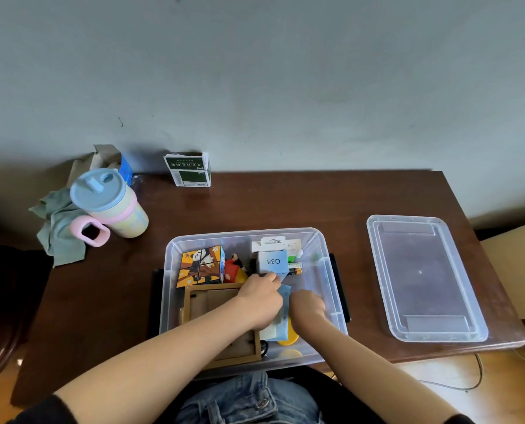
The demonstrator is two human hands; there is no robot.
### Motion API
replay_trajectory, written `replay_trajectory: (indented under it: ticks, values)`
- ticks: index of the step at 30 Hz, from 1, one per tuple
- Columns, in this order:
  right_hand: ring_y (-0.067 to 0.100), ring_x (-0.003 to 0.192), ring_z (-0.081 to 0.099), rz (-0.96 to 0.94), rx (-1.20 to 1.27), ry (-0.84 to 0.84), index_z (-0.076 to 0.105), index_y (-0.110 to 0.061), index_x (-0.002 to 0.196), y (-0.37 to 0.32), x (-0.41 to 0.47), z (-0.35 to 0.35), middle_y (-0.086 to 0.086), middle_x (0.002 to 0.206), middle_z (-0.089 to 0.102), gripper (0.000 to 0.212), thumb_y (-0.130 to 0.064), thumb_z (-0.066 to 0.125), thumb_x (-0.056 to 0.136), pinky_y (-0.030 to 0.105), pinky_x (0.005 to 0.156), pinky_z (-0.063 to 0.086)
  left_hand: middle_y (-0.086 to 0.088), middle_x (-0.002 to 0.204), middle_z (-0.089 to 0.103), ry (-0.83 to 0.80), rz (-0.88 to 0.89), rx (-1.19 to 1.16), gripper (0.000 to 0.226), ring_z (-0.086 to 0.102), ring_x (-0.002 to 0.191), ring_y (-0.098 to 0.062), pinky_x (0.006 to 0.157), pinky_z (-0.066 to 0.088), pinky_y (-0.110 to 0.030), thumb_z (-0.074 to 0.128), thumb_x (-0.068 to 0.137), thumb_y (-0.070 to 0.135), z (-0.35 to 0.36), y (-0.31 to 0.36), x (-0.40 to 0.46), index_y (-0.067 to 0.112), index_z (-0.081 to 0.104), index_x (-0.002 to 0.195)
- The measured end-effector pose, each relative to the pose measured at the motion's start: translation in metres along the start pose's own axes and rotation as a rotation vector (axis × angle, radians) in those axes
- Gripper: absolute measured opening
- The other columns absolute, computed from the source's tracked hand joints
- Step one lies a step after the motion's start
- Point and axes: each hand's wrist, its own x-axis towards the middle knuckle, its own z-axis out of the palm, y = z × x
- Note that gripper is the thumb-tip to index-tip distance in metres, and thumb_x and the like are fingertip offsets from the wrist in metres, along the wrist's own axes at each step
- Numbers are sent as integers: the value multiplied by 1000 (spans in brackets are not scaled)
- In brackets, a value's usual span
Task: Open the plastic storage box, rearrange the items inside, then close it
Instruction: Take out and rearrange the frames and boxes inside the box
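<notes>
The clear plastic storage box (331,264) stands open at the table's front middle. Its lid (423,276) lies flat to the right. Inside are a panda picture cube (201,266), a red figurine (233,266), white cartons (269,243), a pale blue box marked Q88 (273,262), batteries (295,268), a wooden frame (212,304), a pale blue flat packet (284,327) and a yellow item (288,339). My left hand (262,298) reaches over the frame and pinches the Q88 box's near edge. My right hand (307,304) has curled fingers on the blue packet's right edge.
A pastel cup with a blue lid and pink handle (111,206) stands at the back left on a grey-green cloth (59,231). Behind it is an open cardboard carton (114,160). A green and white carton (187,169) stands against the wall. A dark flat object (155,301) lies under the box.
</notes>
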Motion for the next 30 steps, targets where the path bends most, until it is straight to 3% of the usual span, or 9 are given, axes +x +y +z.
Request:
replay_trajectory:
  ticks: [8,16,19,24,30]
  values:
    - [26,105,63,39,255,183,46,-7,121,-1,5,-11,8,114,64,28,0,39,94,31,75,49,-15,126,53,-29,-106,18,34,40,121,-29,89,39,-38,45,97,24,13,17,12,6,47,126]
    - [26,104,63,25,429,251,55,-10,115,-1,2,-5,8,115,64,28,0,44,92,32,76,49,-12,123,57,-26,-24,-6,33,41,119,-27,85,41,-37,44,98,26,9,5,9,6,47,124]
    - [28,103,63,26,557,252,55,-11,115,0,2,-8,7,113,67,28,-2,44,90,35,78,53,-10,124,57,-46,12,9,33,41,120,-27,83,41,-35,43,98,23,7,3,8,8,48,127]
    - [32,97,62,71,708,208,41,-9,115,1,-4,-7,10,109,65,28,-1,44,89,35,66,46,-9,122,59,-72,32,-5,33,43,116,-26,76,39,-33,44,98,25,3,2,7,9,51,126]
    - [29,94,60,60,637,78,52,-11,115,5,-8,1,10,108,63,30,-3,38,91,30,62,40,-8,115,61,-38,92,17,28,45,107,-24,70,35,-32,42,99,28,4,-1,3,10,53,118]
